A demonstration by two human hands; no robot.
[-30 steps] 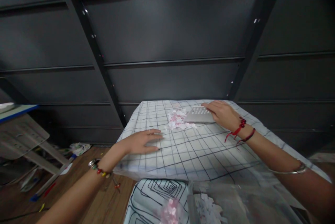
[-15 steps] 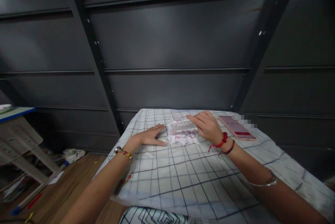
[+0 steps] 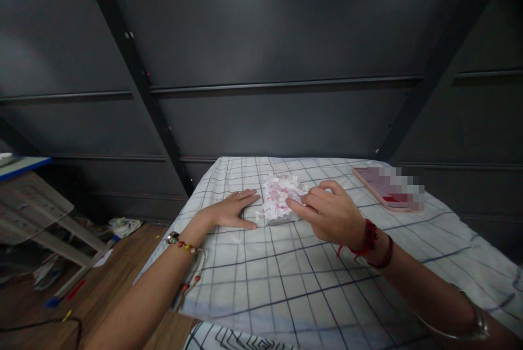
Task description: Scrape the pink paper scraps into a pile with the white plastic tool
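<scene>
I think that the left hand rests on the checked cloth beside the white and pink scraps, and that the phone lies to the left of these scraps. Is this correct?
Not entirely: the head view shows the phone to the right of the white and pink scraps. The left hand does rest on the checked cloth beside them.

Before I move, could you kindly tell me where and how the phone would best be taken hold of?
Probably by its two long edges, around the near end, with the right hand coming from the person's side and slightly above. The phone lies flat on the checked cloth, so gripping across its narrow width seems surest; pixelation hides much of its right edge.
</scene>
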